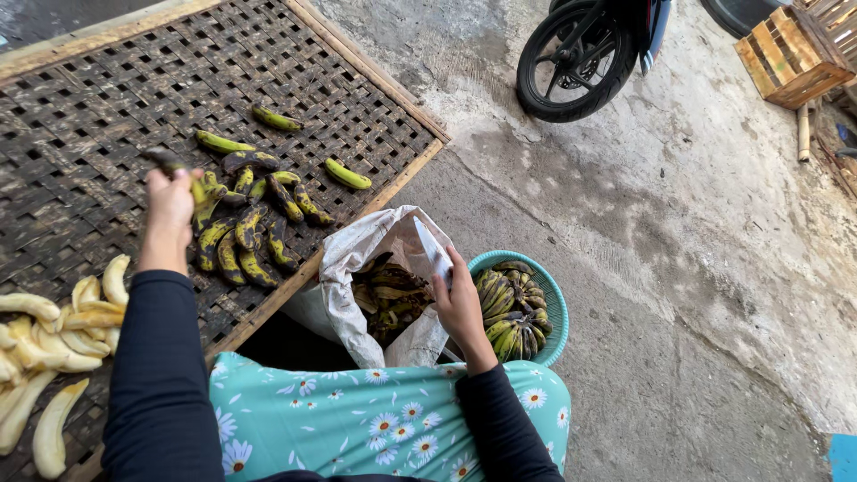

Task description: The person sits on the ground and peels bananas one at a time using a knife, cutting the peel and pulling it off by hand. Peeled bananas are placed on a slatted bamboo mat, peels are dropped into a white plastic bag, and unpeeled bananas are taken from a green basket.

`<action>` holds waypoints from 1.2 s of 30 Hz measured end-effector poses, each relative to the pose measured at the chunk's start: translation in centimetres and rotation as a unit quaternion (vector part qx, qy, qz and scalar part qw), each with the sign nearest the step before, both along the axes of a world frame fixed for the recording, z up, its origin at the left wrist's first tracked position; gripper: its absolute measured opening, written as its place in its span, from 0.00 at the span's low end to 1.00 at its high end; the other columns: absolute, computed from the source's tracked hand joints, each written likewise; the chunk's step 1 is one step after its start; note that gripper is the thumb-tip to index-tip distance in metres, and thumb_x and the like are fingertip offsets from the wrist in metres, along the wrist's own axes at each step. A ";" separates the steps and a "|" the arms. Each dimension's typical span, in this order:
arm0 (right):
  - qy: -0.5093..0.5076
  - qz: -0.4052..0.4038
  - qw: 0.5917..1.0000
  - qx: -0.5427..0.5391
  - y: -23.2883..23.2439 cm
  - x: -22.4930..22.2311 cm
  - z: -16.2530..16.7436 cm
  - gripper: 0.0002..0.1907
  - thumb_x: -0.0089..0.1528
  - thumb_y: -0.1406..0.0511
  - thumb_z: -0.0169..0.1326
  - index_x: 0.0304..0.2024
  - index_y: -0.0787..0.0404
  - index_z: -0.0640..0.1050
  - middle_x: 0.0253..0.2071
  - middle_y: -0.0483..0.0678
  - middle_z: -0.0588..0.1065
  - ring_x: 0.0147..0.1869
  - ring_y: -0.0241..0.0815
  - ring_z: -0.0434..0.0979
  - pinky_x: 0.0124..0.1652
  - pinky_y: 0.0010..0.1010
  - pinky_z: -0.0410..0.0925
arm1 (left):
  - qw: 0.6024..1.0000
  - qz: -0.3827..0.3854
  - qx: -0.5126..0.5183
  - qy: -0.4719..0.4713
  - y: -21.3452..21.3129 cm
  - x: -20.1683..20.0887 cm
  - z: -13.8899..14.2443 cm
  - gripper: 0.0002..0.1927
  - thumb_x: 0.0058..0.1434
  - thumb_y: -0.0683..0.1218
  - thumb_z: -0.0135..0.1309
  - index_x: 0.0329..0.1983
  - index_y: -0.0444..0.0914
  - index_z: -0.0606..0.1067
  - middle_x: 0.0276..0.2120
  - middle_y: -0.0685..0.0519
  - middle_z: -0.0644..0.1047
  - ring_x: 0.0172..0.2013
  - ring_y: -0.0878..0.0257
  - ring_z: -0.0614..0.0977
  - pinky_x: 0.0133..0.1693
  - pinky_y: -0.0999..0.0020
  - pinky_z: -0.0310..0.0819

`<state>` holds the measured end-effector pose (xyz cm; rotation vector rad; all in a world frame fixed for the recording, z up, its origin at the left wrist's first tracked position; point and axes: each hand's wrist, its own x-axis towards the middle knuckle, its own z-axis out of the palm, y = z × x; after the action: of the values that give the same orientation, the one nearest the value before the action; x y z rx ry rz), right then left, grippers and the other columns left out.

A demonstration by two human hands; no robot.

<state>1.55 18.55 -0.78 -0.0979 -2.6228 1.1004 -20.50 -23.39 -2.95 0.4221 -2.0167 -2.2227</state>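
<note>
While the left hand (170, 201) grips a dark banana (171, 164) over the woven rack (71, 134), the right hand (460, 303) pinches the white sack's (344, 268) rim. Unpeeled bananas (245, 223) lie just beside the left hand.

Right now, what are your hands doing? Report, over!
Left hand grips an unpeeled banana over the woven rack. Right hand holds the white sack open. Nothing blocking.

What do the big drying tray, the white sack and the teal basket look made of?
Tray: apparently woven bamboo strips, dark and matte, with a pale wooden frame. Sack: likely woven plastic, crinkled and dull white. Basket: probably moulded plastic, with a smooth teal rim and slotted wall.
</note>
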 end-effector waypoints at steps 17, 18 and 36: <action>-0.150 0.230 0.872 -0.406 -0.9 3.1 2.4 0.29 0.74 0.60 0.39 0.78 0.49 0.54 0.31 0.37 0.62 0.28 0.26 0.57 0.24 0.18 0.57 | 0.756 -0.060 -0.538 0.369 21.5 21.1 1.0 0.20 0.61 0.46 0.57 0.57 0.43 0.78 0.48 0.56 0.79 0.63 0.56 0.73 0.66 0.26 0.43; -0.137 0.234 0.886 -0.375 -1.0 3.2 2.2 0.29 0.74 0.60 0.40 0.78 0.49 0.55 0.31 0.37 0.62 0.28 0.26 0.57 0.26 0.18 0.57 | 0.748 -0.062 -0.542 0.377 21.5 21.0 0.5 0.18 0.62 0.45 0.57 0.56 0.44 0.78 0.51 0.56 0.79 0.64 0.56 0.73 0.67 0.28 0.44; -0.210 0.117 0.873 -0.425 -2.1 1.3 0.4 0.14 0.74 0.53 0.36 0.49 0.53 0.67 0.28 0.40 0.66 0.24 0.29 0.61 0.20 0.22 0.59 | 0.705 -0.089 -0.534 0.458 21.6 19.9 -1.6 0.15 0.64 0.41 0.55 0.53 0.40 0.81 0.51 0.54 0.80 0.64 0.57 0.75 0.72 0.40 0.48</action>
<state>2.85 16.44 -0.38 -0.2242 -2.2790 2.4957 -0.61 -1.83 -4.51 -0.8441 -2.1890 -0.5959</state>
